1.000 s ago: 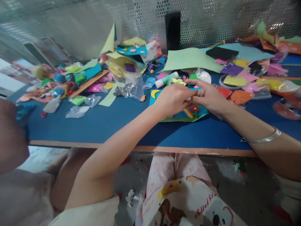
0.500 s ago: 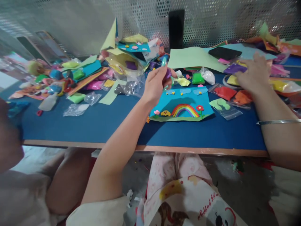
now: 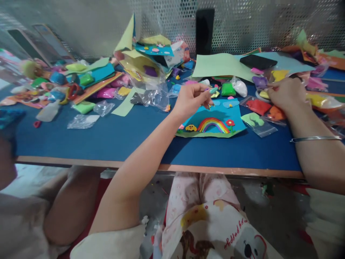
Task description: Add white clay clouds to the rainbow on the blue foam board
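Note:
My left hand (image 3: 192, 98) is raised over the upper left of a blue picture sheet (image 3: 218, 113), its fingers pinched together. Whatever lies between the fingertips is hidden or too small to name. On the sheet are a clay rainbow (image 3: 212, 126), a red flower (image 3: 230, 123), a small yellow figure (image 3: 191, 127) and pale blue clouds. My right hand (image 3: 287, 94) reaches among the clay bags at right, fingers curled down by a whitish ring (image 3: 259, 95). A purple clay bag (image 3: 260, 82) and a yellow one (image 3: 279, 75) lie close to it; its fingertips are partly hidden.
Red clay (image 3: 257, 105) and light green clay (image 3: 252, 119) lie in bags right of the sheet. A green paper sheet (image 3: 223, 66), a black phone (image 3: 258, 62) and a standing dark phone (image 3: 205, 32) are behind. Piled clay and paper cover the left; another person sits there.
My left hand has turned and moved right and down, over the sheet's upper edge; the purple piece seen in it earlier is hidden. My right hand has lowered and its fingers have curled.

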Demonstrator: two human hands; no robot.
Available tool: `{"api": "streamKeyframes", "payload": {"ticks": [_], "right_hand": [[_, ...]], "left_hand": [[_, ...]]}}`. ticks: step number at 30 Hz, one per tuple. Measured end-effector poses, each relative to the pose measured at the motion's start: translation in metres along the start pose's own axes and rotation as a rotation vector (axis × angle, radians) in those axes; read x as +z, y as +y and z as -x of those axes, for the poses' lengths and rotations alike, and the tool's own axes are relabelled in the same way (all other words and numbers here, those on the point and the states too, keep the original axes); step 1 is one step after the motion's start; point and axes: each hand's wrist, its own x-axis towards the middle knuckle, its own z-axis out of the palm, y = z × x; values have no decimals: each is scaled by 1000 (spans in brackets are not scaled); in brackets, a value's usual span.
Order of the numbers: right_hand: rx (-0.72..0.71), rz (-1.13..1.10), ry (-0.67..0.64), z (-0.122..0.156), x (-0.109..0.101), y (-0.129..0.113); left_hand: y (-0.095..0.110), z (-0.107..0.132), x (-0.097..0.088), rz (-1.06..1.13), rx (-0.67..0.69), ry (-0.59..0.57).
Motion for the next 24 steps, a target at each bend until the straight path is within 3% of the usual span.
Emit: {"api": "streamKeyframes", "payload": {"ticks": [6,9,12,13,15,18,21,24], "right_hand": [[146,-159,-11,-2,0,-12],[115,-216,103,1,-8,-20],[83,-246,185,15,-30,-36],[30,-269,217,23,-39,-44],[-251,-340,327,44,-58,-60],[-555,-410,400,78,-80,-83],[-694,-505,412,101,-89,-97],[-715,-643,389,111,-92,-104]], "left_hand": [[3,0,1,-57,12,1],[-4,1,2,-151,25,-3],[0,5,8,-157,90,3],[5,7,11,-145,116,19],[17,12,16,-116,157,72],[33,18,23,-126,216,140],[38,21,25,-188,298,146],[35,21,23,-270,318,127]]}}
